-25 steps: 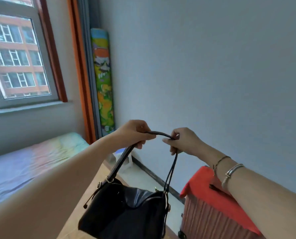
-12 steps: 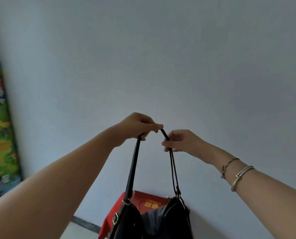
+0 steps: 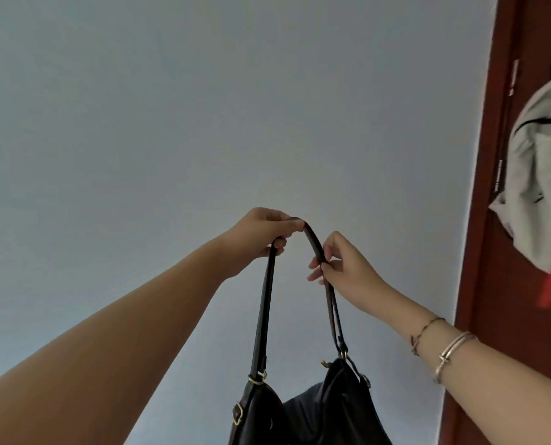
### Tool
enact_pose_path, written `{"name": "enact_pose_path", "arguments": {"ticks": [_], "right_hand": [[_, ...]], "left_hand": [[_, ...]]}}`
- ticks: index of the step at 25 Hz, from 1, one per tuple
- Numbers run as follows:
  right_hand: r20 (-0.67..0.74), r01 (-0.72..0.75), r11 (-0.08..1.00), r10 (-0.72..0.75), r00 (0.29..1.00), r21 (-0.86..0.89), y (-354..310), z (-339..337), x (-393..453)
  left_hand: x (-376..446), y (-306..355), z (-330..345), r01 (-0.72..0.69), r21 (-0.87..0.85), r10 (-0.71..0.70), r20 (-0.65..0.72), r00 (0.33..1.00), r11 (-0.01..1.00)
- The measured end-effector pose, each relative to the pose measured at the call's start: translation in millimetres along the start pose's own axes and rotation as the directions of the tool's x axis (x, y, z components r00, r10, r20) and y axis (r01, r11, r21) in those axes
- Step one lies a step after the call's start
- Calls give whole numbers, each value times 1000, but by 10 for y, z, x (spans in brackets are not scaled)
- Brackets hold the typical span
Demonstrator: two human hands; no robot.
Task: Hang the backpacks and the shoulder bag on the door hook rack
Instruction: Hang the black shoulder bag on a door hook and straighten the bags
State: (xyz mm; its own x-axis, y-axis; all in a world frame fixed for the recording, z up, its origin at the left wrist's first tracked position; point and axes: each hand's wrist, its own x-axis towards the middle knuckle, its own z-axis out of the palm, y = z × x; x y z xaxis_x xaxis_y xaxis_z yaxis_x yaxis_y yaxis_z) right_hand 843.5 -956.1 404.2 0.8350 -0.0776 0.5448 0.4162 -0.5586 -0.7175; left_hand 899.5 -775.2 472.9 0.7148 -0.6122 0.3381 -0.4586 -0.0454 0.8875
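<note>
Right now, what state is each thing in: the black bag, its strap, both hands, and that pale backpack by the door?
Black shoulder bag: lifted, hanging from its strap, top open.
Strap: pulled up into a loop, held at the top.
Left hand: closed on the strap.
Right hand: pinching the strap.
Pale backpack: already hanging on the door; its hook is out of view.
</note>
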Motion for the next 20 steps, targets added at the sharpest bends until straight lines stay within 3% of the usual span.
{"name": "enact_pose_path", "arguments": {"ticks": [2, 5, 9, 11, 14, 17, 20], "right_hand": [[-214, -14, 994, -10, 977, -111, 258, -507, 66], [-483, -53, 965, -80, 872, -255, 443, -1201, 177], [-685, -109, 905, -228, 692, -411, 384, -1924, 380], [-740, -141, 856, -333, 585, -497, 291, -2288, 474], [-755, -225, 760, -470, 458, -610, 170, -2801, 482], [-731, -316, 668, -543, 413, -674, 110, -3327, 321], [-724, -377, 619, -574, 382, -689, -15, -3953, 15]], "left_hand": [[504, 14, 322, -37, -35, 40, 110, 993, 999], [1172, 59, 715, -119, -178, 157, 218, 963, 977], [1968, 229, 1257, -311, -199, 368, 440, 819, 929], [2309, 338, 1606, -410, -125, 413, 514, 752, 903], [2632, 415, 2192, -524, -159, 515, 554, 654, 837], [2818, 684, 2746, -650, -251, 668, 511, 541, 717], [2942, 1302, 3252, -671, -359, 747, 468, 471, 648]]}}
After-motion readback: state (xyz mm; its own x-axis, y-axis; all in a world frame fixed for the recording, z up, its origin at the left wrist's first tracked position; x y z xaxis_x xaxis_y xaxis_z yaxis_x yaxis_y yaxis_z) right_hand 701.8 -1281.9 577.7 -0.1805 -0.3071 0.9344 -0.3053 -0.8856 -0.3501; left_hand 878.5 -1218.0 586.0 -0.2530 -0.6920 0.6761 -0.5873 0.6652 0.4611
